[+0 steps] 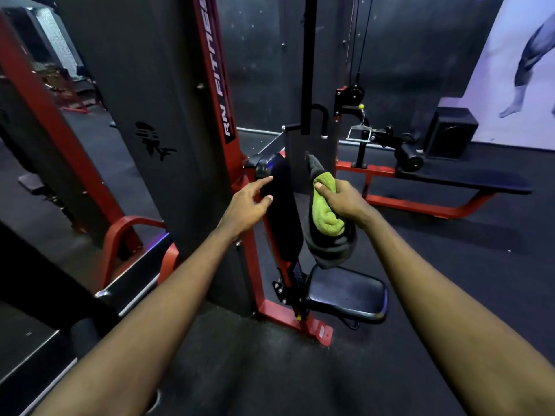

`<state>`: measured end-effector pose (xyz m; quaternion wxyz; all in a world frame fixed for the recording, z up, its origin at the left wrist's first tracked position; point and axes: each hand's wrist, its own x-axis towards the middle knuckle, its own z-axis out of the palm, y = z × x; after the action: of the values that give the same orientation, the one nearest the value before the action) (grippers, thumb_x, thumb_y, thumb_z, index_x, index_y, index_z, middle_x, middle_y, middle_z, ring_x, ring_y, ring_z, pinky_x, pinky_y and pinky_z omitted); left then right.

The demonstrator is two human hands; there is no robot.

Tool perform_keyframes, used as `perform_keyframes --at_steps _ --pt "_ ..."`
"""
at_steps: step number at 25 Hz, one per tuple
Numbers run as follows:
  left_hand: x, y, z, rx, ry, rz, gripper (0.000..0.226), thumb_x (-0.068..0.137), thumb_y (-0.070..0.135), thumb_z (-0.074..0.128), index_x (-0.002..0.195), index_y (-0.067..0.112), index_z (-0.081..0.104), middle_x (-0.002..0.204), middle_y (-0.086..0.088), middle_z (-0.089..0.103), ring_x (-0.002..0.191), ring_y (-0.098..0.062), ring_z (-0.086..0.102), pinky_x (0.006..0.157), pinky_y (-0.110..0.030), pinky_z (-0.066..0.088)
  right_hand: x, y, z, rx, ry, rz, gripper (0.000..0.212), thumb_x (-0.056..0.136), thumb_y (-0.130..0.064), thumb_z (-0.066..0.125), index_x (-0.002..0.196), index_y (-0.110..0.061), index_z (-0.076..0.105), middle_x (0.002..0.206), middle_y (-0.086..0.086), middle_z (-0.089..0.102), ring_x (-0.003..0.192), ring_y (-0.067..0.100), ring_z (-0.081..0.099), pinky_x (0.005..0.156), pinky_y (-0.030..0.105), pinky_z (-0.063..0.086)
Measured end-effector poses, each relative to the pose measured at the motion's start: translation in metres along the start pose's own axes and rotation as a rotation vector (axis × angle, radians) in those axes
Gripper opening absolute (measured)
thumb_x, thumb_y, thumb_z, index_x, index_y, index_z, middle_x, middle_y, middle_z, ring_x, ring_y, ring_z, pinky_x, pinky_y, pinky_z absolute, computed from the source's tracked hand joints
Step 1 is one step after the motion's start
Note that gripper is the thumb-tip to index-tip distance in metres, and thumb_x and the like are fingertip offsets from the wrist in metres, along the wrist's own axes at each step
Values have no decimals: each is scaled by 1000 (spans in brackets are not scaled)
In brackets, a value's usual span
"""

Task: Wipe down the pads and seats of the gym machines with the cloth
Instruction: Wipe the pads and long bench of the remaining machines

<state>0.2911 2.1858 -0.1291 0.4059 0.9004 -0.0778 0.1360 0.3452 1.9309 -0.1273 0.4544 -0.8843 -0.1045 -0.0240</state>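
While the right hand [342, 202] is gripping the cloth [326, 217], thumb pressing on top and the other fingers curling tight round a green-and-grey bundle, the left hand [250, 205] is reaching out to the upright back pad [283, 223] of the machine. Its fingers [264, 181] are sitting loose, spread and mostly straight, with the index fingertip touching the pad near its top and the thumb tip right at the pad's side.

The cloth is hanging in the air just right of the pad, and honestly I can't tell if it's touching it. Its grey end is dangling over the black seat [348, 291] below.

The red upright [219, 85] with RN FITNESS lettering is standing just left of the pad. Further back on the right, a low bench [462, 181] on a red frame and a black speaker box [450, 133] are sitting by the wall.
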Motion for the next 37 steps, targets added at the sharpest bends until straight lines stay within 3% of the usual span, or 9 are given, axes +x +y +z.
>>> perform_keyframes --at_steps 4,8,15,21,25,29,31,34,37 --pt "48 -17 23 85 -14 -26 53 95 21 63 145 30 51 142 0 56 127 -13 53 108 -21 37 57 24 0 35 -31 -13 29 102 -44 57 83 -23 62 90 3 69 88 24 65 80 35 49" --pt "102 -44 42 134 5 -89 55 93 24 64 146 32 50 144 2 55 128 -14 54 114 -34 39 124 58 -1 56 -84 -38 30 102 -44 57 88 -19 67 90 5 72 93 29 70 84 40 53" --pt "166 -82 72 346 71 -171 61 93 19 62 151 20 43 158 -8 37 143 -24 39 120 -41 29 213 90 21 31 -216 -60 36 101 -47 56 98 -15 70 101 9 74 97 29 68 88 43 54" --pt "212 -116 73 436 84 -136 58 98 26 54 150 4 41 155 -16 41 146 -28 35 122 -40 26 268 90 64 27 -178 -127 35 101 -42 56 87 -11 64 90 10 71 87 29 67 77 41 52" --pt "216 -139 75 314 78 -84 57 101 29 51 154 11 36 158 -7 37 148 -15 30 123 -30 21 289 82 116 86 -78 -252 28 100 -33 60 115 -10 65 120 11 62 116 28 59 102 40 46" --pt "214 -148 80 283 132 -56 54 104 23 51 155 13 35 160 -2 34 150 -9 26 124 -28 19 283 90 163 204 53 -254 51 101 -35 54 146 -11 50 152 4 45 146 20 36 121 33 27" --pt "212 -146 88 280 163 -53 54 105 23 48 156 14 33 161 -1 32 150 -8 24 124 -27 18 283 113 173 292 39 -169 61 101 -47 49 150 -11 45 157 -1 39 149 15 30 123 31 23" --pt "208 -142 98 268 210 -93 53 107 25 43 157 17 29 164 2 26 151 -5 18 124 -24 14 289 137 180 406 -18 15 82 93 -69 37 148 -9 47 154 9 43 144 25 41 119 40 32" --pt "209 -135 107 297 269 -111 51 108 21 40 157 14 29 164 0 25 152 -8 18 124 -24 13 296 121 173 403 2 -79 73 96 -60 42 148 -10 47 157 8 42 148 22 35 123 36 26"
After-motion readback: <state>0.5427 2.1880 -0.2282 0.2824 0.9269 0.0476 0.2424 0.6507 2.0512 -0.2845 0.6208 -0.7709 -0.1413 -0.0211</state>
